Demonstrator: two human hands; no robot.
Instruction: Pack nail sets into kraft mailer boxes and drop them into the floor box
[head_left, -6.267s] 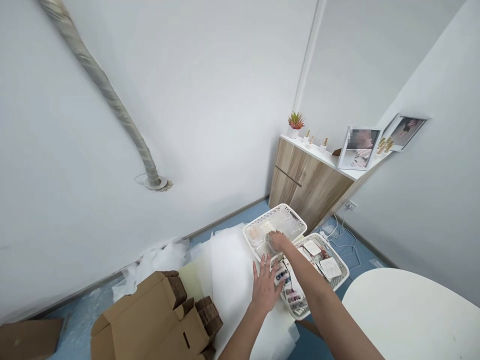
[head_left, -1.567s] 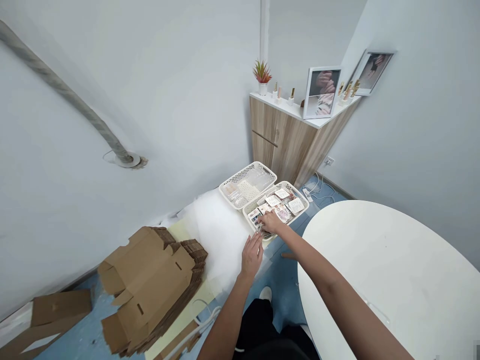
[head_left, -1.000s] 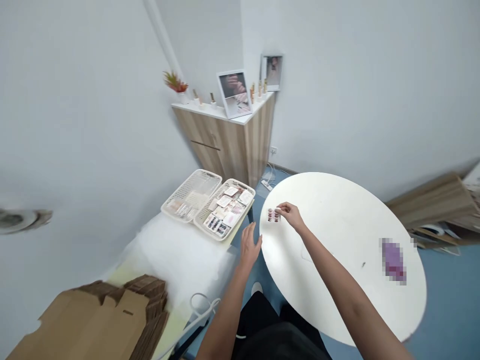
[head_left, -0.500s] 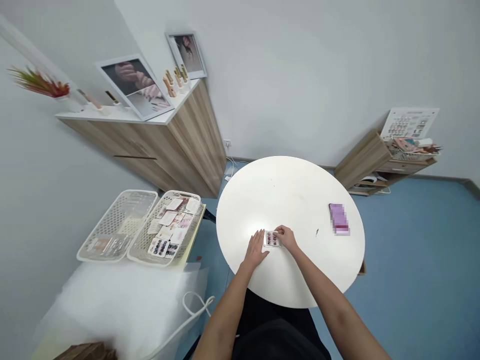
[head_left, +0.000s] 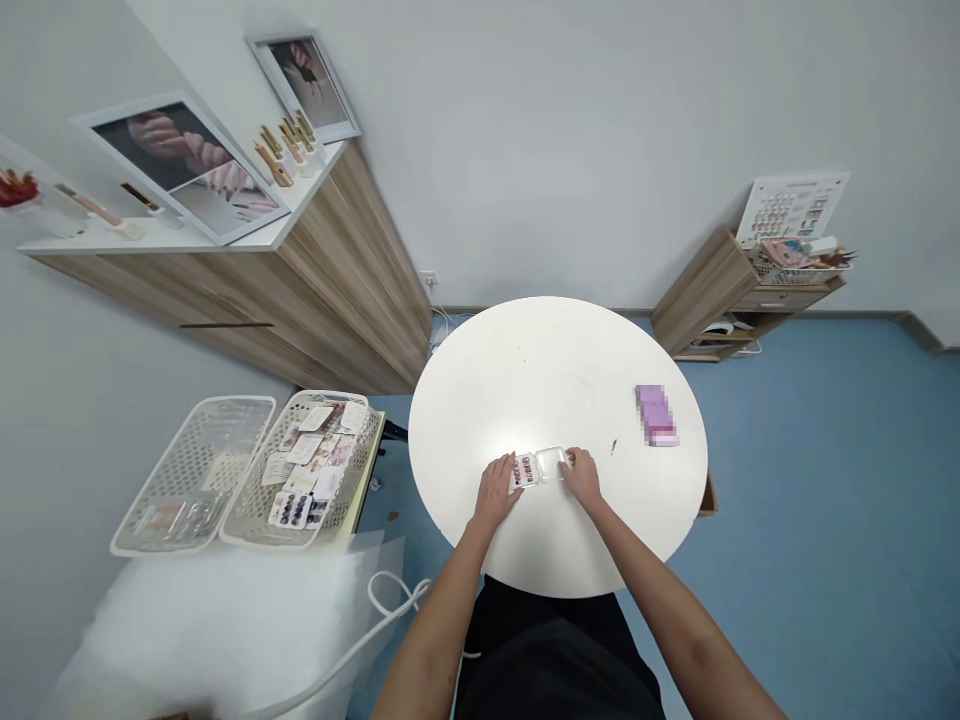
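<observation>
Nearest, the left hand [head_left: 496, 492] curled down over the left edge of one clear plastic case [head_left: 550, 464], and the right hand [head_left: 582, 478] pinched its right edge, the two hands just apart with the case between them. The case lay opened out into two halves on the white surface [head_left: 555, 370], near its near edge. The left half held press-on nails [head_left: 526, 470], too small to count; the right half looked bare. Farther right on the surface lay one pixelated pink packet [head_left: 656, 415]. Off the surface to the left stood two white baskets [head_left: 191, 475], side by side; the right one held cards [head_left: 304, 450], about a dozen, though overlaps prevented an exact count. Beyond stood a wooden cabinet [head_left: 352, 280] carrying two framed photos [head_left: 180, 165].
</observation>
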